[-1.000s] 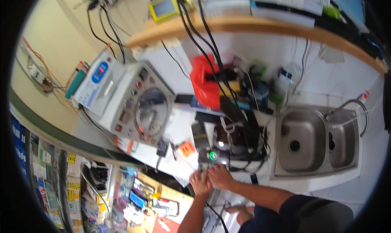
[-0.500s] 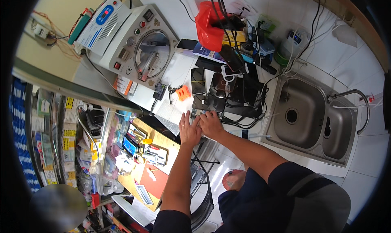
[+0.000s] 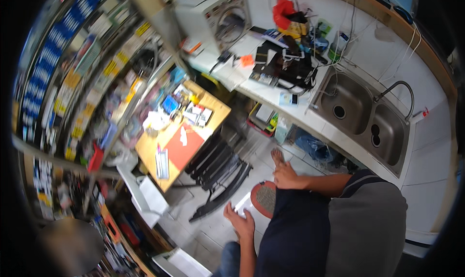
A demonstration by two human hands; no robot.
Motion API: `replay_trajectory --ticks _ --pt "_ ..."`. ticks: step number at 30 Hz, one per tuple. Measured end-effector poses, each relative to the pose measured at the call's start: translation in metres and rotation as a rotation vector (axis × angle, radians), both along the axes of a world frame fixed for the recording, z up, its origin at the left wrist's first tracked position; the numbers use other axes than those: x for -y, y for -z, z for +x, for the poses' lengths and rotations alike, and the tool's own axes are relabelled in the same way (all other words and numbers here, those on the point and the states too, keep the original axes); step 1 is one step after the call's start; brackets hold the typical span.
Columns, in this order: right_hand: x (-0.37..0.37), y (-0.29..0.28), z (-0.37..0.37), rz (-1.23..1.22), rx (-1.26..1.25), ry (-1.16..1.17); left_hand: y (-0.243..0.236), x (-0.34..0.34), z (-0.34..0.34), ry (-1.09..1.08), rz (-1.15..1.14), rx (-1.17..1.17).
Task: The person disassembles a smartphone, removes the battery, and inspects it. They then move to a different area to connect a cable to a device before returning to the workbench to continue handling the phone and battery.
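Open and empty, with its fingers apart, the left hand (image 3: 240,221) was in the lower middle of the head view. Higher up, near the middle, the right hand (image 3: 286,176) was by a bare foot (image 3: 277,156), but I could not tell if it was open or closed. Between the hands in the frame was a round pad (image 3: 265,199) with a red rim, maybe a seat. Left of it stood a black chair (image 3: 218,163), beside a wooden table (image 3: 219,107) at left centre. Dark gadgets (image 3: 295,69) sat on the white counter (image 3: 264,93), upper middle.
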State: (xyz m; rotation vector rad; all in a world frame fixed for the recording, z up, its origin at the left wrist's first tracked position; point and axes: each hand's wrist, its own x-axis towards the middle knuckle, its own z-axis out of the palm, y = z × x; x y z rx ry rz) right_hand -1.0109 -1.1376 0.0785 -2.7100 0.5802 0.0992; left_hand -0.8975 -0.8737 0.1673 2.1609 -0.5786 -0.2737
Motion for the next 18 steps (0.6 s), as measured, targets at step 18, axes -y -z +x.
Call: replay_trajectory --ticks 18 --pt "-0.303 -0.079 0.2 0.167 0.214 -0.686 0.153 -0.435 -0.135 -0.514 -0.081 -0.407"
